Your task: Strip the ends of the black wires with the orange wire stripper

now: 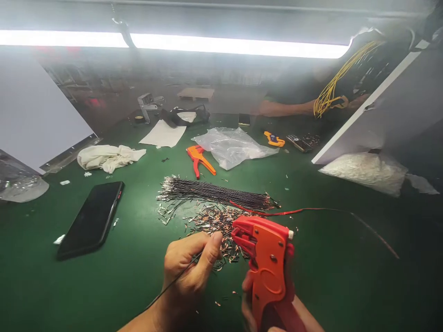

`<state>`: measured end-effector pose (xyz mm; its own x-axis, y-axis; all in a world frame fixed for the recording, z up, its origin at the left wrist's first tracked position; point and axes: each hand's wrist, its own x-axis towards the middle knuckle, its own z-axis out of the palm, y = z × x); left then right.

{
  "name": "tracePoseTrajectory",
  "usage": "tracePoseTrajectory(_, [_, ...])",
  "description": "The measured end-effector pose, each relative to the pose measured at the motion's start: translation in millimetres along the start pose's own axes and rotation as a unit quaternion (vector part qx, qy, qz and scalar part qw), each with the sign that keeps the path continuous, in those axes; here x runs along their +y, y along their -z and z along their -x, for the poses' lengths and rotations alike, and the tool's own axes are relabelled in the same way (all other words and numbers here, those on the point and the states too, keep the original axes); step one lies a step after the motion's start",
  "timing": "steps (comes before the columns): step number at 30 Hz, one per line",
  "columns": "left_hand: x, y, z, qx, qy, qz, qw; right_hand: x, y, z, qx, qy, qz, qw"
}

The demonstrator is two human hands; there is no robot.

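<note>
My left hand [188,269] pinches a thin black wire [173,283] between thumb and fingers, its end pointing at the jaws of an orange-red wire stripper [266,267]. My right hand [251,306] grips the stripper's handles from below, mostly hidden behind the tool. Just beyond lies a heap of cut wire bits [216,221] and a bundle of black wires [214,191] with metal ends. A red wire [277,212] runs off to the right.
On the green table [346,276] lie a black phone [92,219] at left, a white cloth [107,157], a second orange stripper [199,159], a clear plastic bag [230,145] and paper. Another person's arm [287,108] holds yellow wires [332,87] at the back right.
</note>
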<state>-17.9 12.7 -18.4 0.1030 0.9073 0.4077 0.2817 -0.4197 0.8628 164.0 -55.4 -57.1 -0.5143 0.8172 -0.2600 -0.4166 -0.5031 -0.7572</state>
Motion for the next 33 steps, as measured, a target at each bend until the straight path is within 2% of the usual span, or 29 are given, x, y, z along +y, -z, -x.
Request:
tracePoseTrajectory(4, [0,0.6,2,0.02,0.011,0.001,1.0,5,13,-13,-0.031,-0.025,-0.021,0.999])
tracePoseTrajectory(8, [-2,-0.7,7,0.01,-0.057,-0.01,0.998,7,17,-12,-0.045,-0.031,-0.046,0.997])
tracePoseTrajectory(12, [2,-2.3,14,0.002,-0.081,-0.024,0.996,4,4,-3,-0.04,-0.01,-0.12,0.992])
tracePoseTrajectory(16, [3,-3.5,20,-0.025,-0.094,-0.033,0.995,-9,-12,1,-0.032,0.039,-0.251,0.967])
tracePoseTrajectory(19, [1,-5.3,22,-0.041,-0.108,-0.027,0.993,-14,-15,1,-0.048,0.055,-0.272,0.96])
tracePoseTrajectory(24, [1,-10.4,23,-0.042,-0.124,-0.032,0.991,-11,-14,-1,-0.031,0.09,-0.225,0.97])
tracePoseTrajectory(28, [1,-13.0,21,-0.027,-0.122,-0.038,0.991,-11,-13,-2,-0.035,0.071,-0.155,0.985])
tracePoseTrajectory(33, [1,-13.3,19,-0.04,-0.096,-0.066,0.992,-13,-12,-1,-0.028,0.077,-0.075,0.994])
